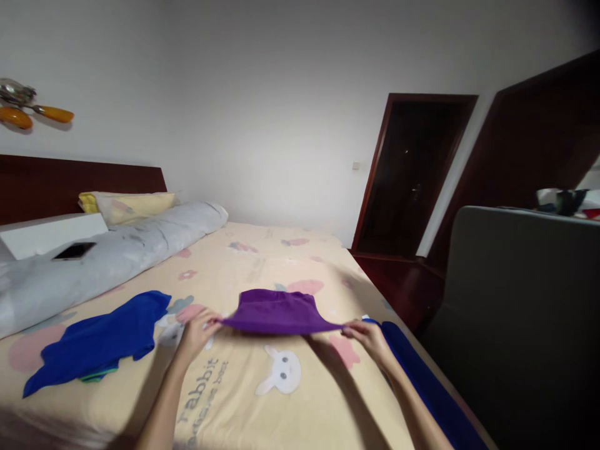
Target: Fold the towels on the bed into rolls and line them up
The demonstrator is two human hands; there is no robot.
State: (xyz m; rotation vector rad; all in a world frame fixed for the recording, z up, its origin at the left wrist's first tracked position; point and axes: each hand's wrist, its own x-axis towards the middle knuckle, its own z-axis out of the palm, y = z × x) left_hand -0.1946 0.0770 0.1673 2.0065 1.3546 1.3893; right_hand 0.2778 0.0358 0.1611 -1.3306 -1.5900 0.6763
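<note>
A purple garment (279, 312) is stretched between my two hands above the bed, its near edge pulled taut and its far part on or just over the sheet. My left hand (197, 334) pinches its left corner, and the right corner is pinched by my right hand (368, 336). What kind of garment it is, I cannot tell. To the left of my left hand lies a blue garment (105, 337) with a bit of green trim showing. Dark blue cloth (422, 375) lies along the bed's right edge, partly behind my right forearm.
The bed (253, 394) has a cream sheet with rabbit prints. A rolled grey quilt (140, 240) bears a phone (75, 251) and a white box (54, 234). Behind it is a pillow (135, 207). On the right stands a dark grey panel (520, 312); a door (412, 175) is beyond.
</note>
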